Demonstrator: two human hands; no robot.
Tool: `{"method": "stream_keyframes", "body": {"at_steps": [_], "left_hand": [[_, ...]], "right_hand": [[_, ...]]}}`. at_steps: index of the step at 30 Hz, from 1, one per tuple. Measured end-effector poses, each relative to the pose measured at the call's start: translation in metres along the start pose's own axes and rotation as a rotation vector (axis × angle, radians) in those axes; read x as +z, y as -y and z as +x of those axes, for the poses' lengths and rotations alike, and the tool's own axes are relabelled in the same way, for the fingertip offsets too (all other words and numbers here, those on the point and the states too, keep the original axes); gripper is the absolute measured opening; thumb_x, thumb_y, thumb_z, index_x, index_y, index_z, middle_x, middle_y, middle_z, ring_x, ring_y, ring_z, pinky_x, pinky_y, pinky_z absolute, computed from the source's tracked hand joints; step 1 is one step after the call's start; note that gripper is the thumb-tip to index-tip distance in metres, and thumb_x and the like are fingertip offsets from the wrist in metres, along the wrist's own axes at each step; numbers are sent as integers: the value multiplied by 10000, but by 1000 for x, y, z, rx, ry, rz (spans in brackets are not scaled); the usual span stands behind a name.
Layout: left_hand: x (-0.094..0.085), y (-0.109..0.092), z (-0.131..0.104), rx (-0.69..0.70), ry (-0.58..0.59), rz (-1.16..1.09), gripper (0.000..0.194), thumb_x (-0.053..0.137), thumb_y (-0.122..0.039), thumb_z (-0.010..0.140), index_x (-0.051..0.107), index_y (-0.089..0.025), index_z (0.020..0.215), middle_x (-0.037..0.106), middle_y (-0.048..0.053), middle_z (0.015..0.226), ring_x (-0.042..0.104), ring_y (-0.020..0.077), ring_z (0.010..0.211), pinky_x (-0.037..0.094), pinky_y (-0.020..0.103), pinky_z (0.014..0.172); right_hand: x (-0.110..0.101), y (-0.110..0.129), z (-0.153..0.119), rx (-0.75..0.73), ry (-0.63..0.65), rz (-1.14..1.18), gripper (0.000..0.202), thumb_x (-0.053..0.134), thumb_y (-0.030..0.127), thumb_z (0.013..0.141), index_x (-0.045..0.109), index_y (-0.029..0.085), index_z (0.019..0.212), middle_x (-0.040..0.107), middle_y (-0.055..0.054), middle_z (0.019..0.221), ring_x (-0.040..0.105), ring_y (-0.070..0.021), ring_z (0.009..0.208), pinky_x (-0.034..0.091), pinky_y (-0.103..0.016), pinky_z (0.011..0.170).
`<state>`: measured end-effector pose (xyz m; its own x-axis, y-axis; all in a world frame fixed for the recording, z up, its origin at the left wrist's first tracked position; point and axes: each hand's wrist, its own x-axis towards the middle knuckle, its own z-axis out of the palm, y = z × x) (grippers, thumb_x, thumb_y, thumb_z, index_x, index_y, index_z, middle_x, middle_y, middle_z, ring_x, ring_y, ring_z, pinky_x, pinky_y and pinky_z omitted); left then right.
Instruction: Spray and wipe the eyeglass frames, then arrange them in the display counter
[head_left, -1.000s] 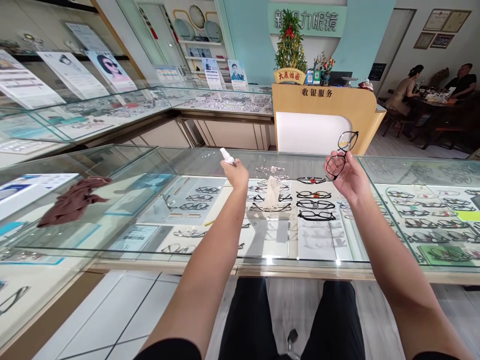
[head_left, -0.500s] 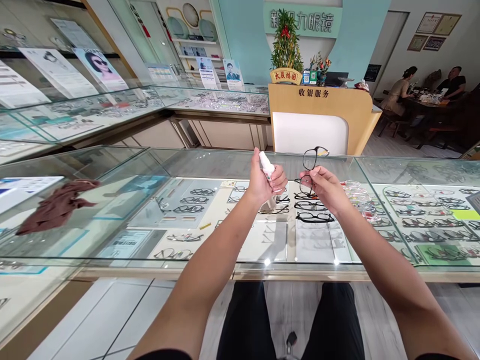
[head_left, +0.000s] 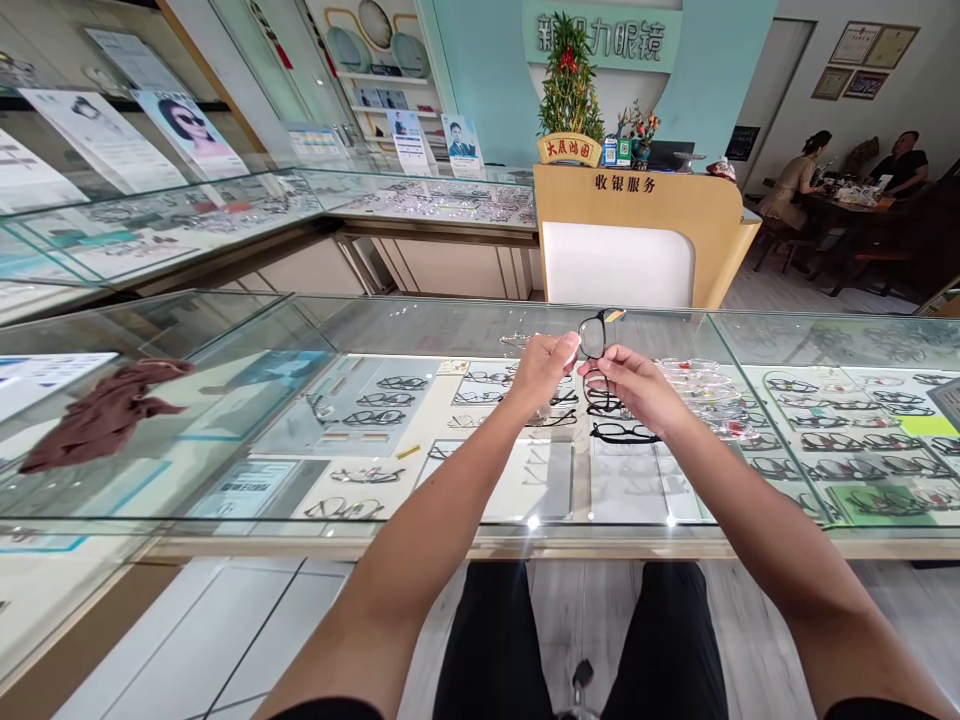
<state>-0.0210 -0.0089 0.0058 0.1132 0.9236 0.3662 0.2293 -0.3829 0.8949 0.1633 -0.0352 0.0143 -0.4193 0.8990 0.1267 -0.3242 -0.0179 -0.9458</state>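
My left hand (head_left: 546, 372) is closed around a small white spray bottle, mostly hidden by the fingers; its top shows beside my thumb, close to the glasses. Between the thumb and fingers of my right hand (head_left: 630, 378) is a pair of dark-framed eyeglasses (head_left: 592, 337), held up on edge so that one lens stands above the fingers. The other lens hangs lower, partly behind the hand. Both hands are over the glass display counter (head_left: 360, 322), where rows of eyeglass frames (head_left: 626, 433) lie under the glass.
A crumpled brown cloth (head_left: 109, 415) rests on the counter glass at the left. Beyond the counter stand a wooden cashier desk (head_left: 637, 200) with a plant (head_left: 570, 85) and another display case (head_left: 225, 225). Two people sit at a table at the far right.
My left hand has turned and moved right with the spray bottle, up close to the glasses. My right hand has shifted slightly left and down with the eyeglasses.
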Motion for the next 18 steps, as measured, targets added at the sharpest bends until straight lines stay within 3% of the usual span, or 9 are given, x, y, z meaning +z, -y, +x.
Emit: {"method": "stream_keyframes", "body": {"at_steps": [7, 10, 12, 15, 18], "left_hand": [[-4, -1, -2, 25, 263, 40, 765, 369, -907, 909, 411, -248, 524, 398, 13, 509, 355, 148, 515, 267, 339, 581], [-3, -1, -5, 51, 298, 180, 733, 497, -866, 885, 359, -241, 528, 291, -15, 530, 264, 132, 543, 198, 328, 588], [-2, -1, -5, 42, 301, 187, 735, 544, -869, 863, 362, -234, 540, 292, -17, 547, 253, 125, 552, 187, 321, 582], [-8, 1, 1, -9, 214, 17, 760, 454, -941, 861, 431, -236, 578, 411, 3, 561, 344, 129, 529, 254, 311, 551], [-23, 11, 16, -98, -112, -135, 639, 532, -865, 873, 525, -241, 738, 538, 21, 678, 498, 163, 611, 403, 298, 576]], "right_hand": [[-12, -2, 8, -43, -80, 139, 461, 996, 565, 684, 673, 258, 801, 832, -17, 959, 740, -151, 889, 596, -292, 886], [-16, -4, 11, -59, -99, 154, 460, 998, 567, 679, 671, 268, 804, 834, -7, 959, 749, -163, 892, 614, -313, 894], [-16, -5, 12, -65, -87, 152, 454, 991, 569, 692, 673, 268, 810, 835, -8, 961, 757, -171, 904, 619, -322, 891], [-17, -4, 12, -64, -76, 168, 438, 988, 552, 714, 672, 267, 818, 833, 2, 952, 754, -155, 890, 617, -302, 875], [-16, -2, 11, -66, -79, 200, 438, 1001, 521, 711, 658, 261, 792, 832, 15, 951, 737, -128, 857, 612, -264, 846]]}}
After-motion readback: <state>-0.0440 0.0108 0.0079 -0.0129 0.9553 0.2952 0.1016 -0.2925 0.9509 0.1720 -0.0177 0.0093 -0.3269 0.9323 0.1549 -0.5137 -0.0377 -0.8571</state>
